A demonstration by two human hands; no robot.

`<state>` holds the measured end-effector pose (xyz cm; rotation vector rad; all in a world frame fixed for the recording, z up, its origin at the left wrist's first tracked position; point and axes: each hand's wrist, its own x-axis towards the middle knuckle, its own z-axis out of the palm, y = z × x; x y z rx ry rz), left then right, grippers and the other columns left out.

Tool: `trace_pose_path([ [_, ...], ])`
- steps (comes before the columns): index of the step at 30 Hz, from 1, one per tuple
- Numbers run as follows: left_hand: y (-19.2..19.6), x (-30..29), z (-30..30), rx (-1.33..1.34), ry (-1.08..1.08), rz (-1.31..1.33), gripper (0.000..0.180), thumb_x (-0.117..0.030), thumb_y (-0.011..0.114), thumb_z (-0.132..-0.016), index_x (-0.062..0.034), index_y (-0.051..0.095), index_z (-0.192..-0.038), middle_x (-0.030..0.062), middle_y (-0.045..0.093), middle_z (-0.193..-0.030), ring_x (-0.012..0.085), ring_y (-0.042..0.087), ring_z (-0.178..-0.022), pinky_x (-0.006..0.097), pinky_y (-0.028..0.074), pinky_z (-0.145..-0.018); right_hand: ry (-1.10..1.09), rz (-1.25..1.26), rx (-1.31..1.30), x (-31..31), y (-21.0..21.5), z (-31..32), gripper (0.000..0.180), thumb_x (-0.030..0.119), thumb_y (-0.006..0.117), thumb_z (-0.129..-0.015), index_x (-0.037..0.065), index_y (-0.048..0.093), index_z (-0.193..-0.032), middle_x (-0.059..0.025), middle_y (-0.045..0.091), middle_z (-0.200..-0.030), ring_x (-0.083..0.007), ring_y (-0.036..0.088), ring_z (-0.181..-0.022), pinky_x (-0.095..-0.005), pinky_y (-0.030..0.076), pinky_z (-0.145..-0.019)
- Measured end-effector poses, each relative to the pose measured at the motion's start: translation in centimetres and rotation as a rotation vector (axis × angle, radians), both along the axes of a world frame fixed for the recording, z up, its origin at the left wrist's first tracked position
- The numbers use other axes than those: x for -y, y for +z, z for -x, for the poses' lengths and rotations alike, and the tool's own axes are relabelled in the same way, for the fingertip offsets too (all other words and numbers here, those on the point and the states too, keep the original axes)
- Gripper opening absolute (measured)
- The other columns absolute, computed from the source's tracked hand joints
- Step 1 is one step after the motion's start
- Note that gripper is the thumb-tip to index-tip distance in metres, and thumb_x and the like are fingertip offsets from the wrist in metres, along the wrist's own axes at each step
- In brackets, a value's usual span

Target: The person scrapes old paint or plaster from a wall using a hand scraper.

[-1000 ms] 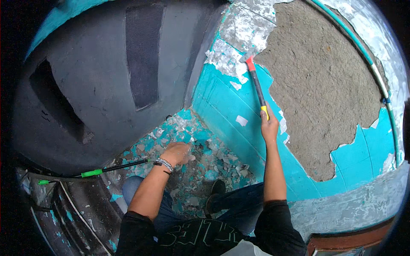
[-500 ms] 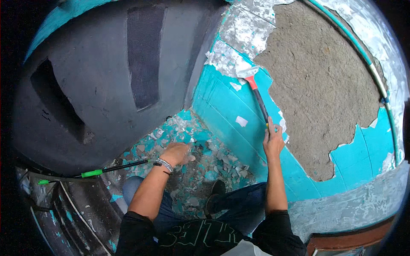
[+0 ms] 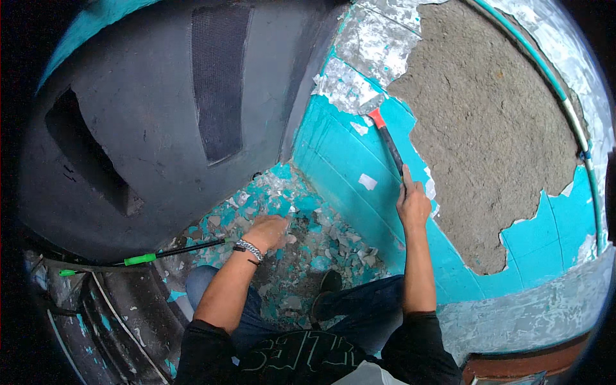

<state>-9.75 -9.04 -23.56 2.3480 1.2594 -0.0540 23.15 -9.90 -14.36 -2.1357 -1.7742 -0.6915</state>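
My right hand (image 3: pixel 414 204) is wrapped round the dark handle of a long scraper (image 3: pixel 390 146) with a red neck. Its wide blade (image 3: pixel 371 104) lies against the wall where turquoise paint (image 3: pixel 340 138) meets a flaked white and grey patch (image 3: pixel 350 86). Low on the left, my left hand (image 3: pixel 266 232) hangs over the debris with its fingers curled in. Whatever it may hold is hidden from view. A chain bracelet (image 3: pixel 249 249) circles that wrist. Loose white flakes (image 3: pixel 367 182) cling to the painted wall below the blade.
Bare rough plaster (image 3: pixel 481 128) spreads to the right, with a hose-like pipe (image 3: pixel 557 86) curving along it. A dark grey panel (image 3: pixel 160 128) stands at the left. Paint chips (image 3: pixel 314 240) litter the floor. A black pole with a green grip (image 3: pixel 140 259) reaches toward my left forearm.
The scraper blade has tilted flatter to the wall and shifted slightly, with my right hand moving a little right and up. My left hand stays nearly where it was.
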Motion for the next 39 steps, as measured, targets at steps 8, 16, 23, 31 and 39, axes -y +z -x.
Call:
trace_pose_path([
  [8, -0.1, 0.2, 0.6, 0.062, 0.017, -0.028, 0.047, -0.037, 0.061, -0.084, 0.0001, 0.055, -0.113, 0.0174, 0.063, -0.102, 0.035, 0.059, -0.098, 0.046, 0.045, -0.083, -0.059, 0.048, 0.127, -2.9, 2.3, 1.9, 0.049, 0.02, 0.056, -0.086, 0.027, 0.046, -0.134, -0.014, 0.059, -0.085, -0.0291, 0.061, -0.059, -0.0407, 0.049, -0.047],
  [16, 0.8, -0.4, 0.6, 0.056, 0.003, 0.065, 0.051, -0.039, 0.06, -0.084, -0.0023, 0.052, -0.119, 0.0173, 0.061, -0.108, 0.0341, 0.058, -0.103, 0.046, 0.045, -0.086, 0.075, 0.094, 0.004, -8.5, 4.3, 4.7, 0.044, 0.023, 0.055, -0.087, 0.029, 0.048, -0.13, -0.0148, 0.06, -0.086, -0.0336, 0.061, -0.075, -0.0456, 0.05, -0.063],
  [23, 1.3, 0.4, 2.7, 0.045, 0.075, -0.028, 0.056, -0.041, 0.058, -0.085, -0.0026, 0.048, -0.125, 0.0205, 0.06, -0.111, 0.0369, 0.056, -0.105, 0.046, 0.045, -0.087, 0.092, 0.088, -0.082, -1.6, 3.0, 2.6, 0.046, 0.022, 0.054, -0.087, 0.026, 0.048, -0.132, -0.0142, 0.058, -0.086, -0.0322, 0.061, -0.073, -0.0453, 0.05, -0.061],
  [31, 1.3, 0.3, 0.6, 0.053, -0.006, 0.08, 0.058, -0.042, 0.058, -0.085, -0.0012, 0.048, -0.124, 0.0206, 0.059, -0.114, 0.0369, 0.054, -0.108, 0.046, 0.043, -0.09, -0.015, 0.011, 0.026, 3.1, 1.4, -0.3, 0.051, 0.016, 0.056, -0.084, 0.026, 0.046, -0.134, -0.0124, 0.057, -0.083, -0.0301, 0.06, -0.064, -0.0423, 0.048, -0.051],
  [39, 1.3, 0.6, 1.2, -0.019, 0.025, 0.052, 0.058, -0.043, 0.059, -0.085, -0.003, 0.047, -0.126, 0.0168, 0.059, -0.115, 0.0333, 0.055, -0.109, 0.043, 0.044, -0.089, -0.059, 0.06, 0.045, -0.3, 3.3, 1.9, 0.048, 0.017, 0.054, -0.085, 0.025, 0.047, -0.132, -0.0142, 0.058, -0.084, -0.0323, 0.061, -0.066, -0.0437, 0.05, -0.053],
])
